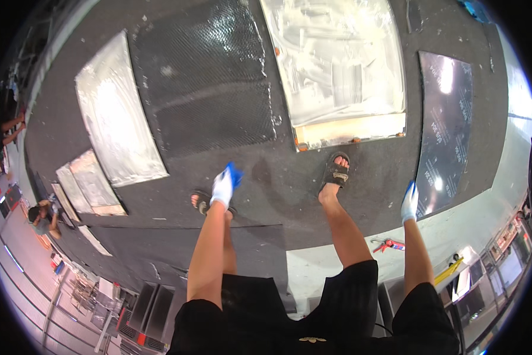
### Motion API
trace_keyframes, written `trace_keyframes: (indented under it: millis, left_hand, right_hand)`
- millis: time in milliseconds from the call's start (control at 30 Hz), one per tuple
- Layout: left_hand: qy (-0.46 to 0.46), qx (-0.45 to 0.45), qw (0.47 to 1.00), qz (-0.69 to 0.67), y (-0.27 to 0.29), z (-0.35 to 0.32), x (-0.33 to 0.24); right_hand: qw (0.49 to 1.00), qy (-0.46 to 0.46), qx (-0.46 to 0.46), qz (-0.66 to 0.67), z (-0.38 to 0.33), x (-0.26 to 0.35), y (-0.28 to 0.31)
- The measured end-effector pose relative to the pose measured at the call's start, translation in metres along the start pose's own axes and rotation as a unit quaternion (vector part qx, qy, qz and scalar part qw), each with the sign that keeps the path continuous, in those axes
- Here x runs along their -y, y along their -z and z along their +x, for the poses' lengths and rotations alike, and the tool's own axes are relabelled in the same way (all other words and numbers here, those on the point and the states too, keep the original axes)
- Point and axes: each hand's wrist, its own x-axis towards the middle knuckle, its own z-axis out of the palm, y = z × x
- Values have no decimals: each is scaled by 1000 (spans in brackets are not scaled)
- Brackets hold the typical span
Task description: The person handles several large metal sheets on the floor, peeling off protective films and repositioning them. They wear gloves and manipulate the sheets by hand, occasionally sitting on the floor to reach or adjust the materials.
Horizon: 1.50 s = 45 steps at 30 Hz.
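Where the floor mat (390, 171) curves off to the far left, a co-worker (39, 220) shows small beyond a patchy grey-white board (97, 183). Next come a longer white-smeared panel (119, 112) and a black textured sheet (203, 77), both lying flat. Nearer the body than that sheet hangs the left hand (223, 184), in a white glove with blue about the fingers; whether its grip is closed or open I cannot tell. Further right lies a large white-coated panel (343, 59), its near edge just ahead of a sandalled right foot (336, 170). A red caulking gun (390, 244) lies just left of the right forearm. The right hand (409, 204), gloved alike, is at the near end of a dark film-covered sheet (446, 133), by its left long edge. That sheet lies to the grip's right, long axis running away from the body; the right hand is much the nearer. Its fingers seem to meet the edge, but I cannot tell whether they pinch it.
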Motion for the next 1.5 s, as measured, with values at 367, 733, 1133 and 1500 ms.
trace_keyframes:
  millis: [367, 733, 1133, 1500]
  left_hand:
    - [100, -230, 967, -46, 378, -394, 69]
    - [-68, -454, 888, 31, 283, -568, 202]
    - [-26, -173, 980, 96, 271, -606, 95]
    - [-85, -19, 962, 260, 240, -568, -80]
  right_hand:
    - [929, -239, 68, 273, -268, -93, 180]
    - [989, 137, 35, 48, -197, 190, 337]
    - [963, 97, 240, -79, -307, 182, 468]
    - [926, 5, 350, 142, -463, 104, 440]
